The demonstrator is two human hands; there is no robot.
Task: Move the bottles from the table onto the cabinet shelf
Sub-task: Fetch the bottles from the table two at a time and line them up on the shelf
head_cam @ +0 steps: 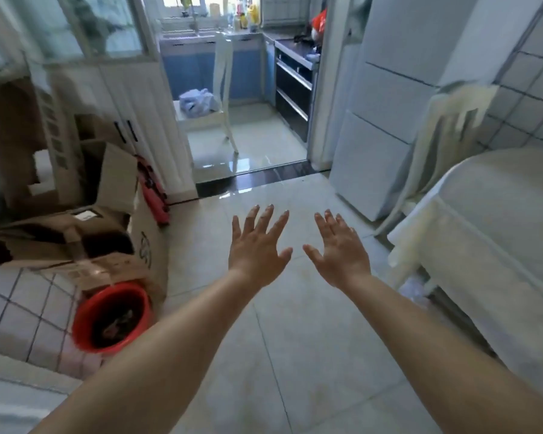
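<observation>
Both my arms reach out in front of me over the tiled floor. My left hand (257, 245) and my right hand (337, 249) are side by side, palms down, fingers spread, holding nothing. A table with a white cloth (496, 233) stands at the right edge; no bottles show on its visible part. A white cabinet with glass upper doors (107, 76) stands at the left behind boxes. Small bottles (248, 14) stand far off on the kitchen windowsill.
Cardboard boxes (76, 227) pile up on the left with a red bucket (113, 317) beneath them. A white fridge (386, 98) and a chair (445, 136) flank the table. Through the doorway stand a white chair (213, 98) and a dark oven (295, 83).
</observation>
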